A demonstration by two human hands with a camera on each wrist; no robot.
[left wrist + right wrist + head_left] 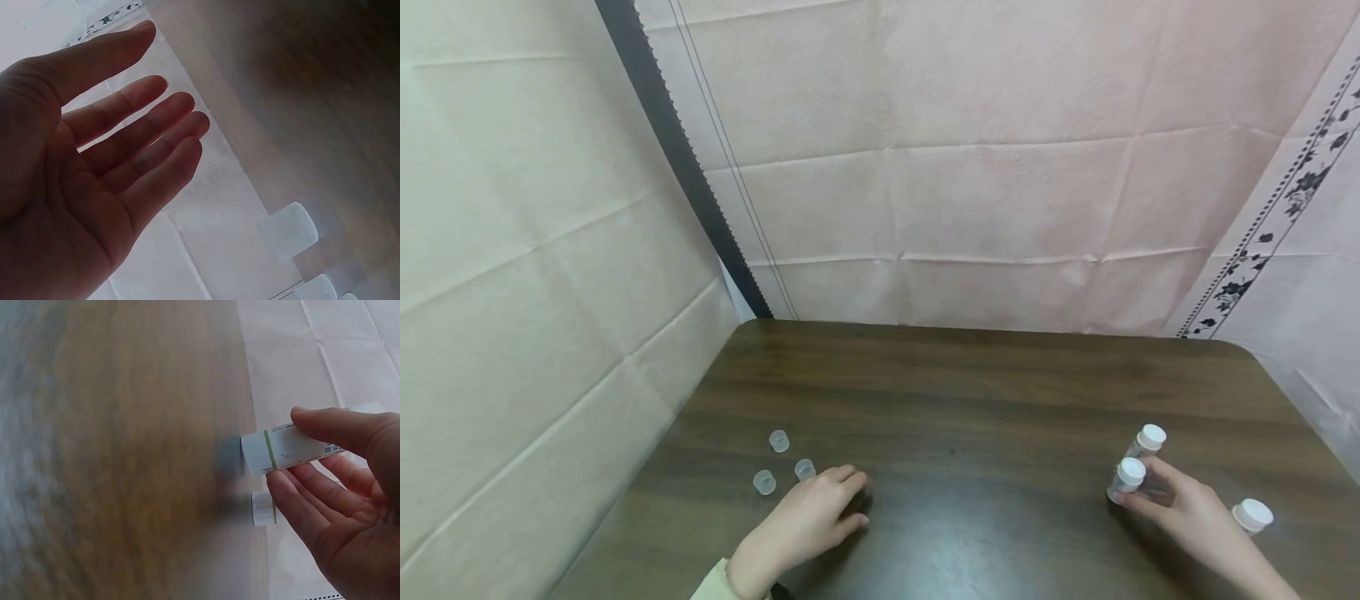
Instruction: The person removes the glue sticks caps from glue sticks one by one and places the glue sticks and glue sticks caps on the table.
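My right hand (1191,512) pinches a small white-capped bottle (1126,481) between thumb and fingers. In the right wrist view, the held bottle (284,448) shows a printed label with a green line, its base close to the table and slightly tilted. Just behind stands a second bottle (1148,440), and a third bottle (1252,517) is partly hidden behind my right wrist. My left hand (812,518) hovers low at the table's left, fingers relaxed and holding nothing. Beside it are small clear plastic cups (764,482); one cup (805,469) sits right at its knuckles.
A dark brown wooden table (955,392) with rounded corners lies beneath. Behind it hangs a pale creased cloth (1000,208), with a similar cloth (535,275) along the left side. Another cup (778,441) stands farther back on the left.
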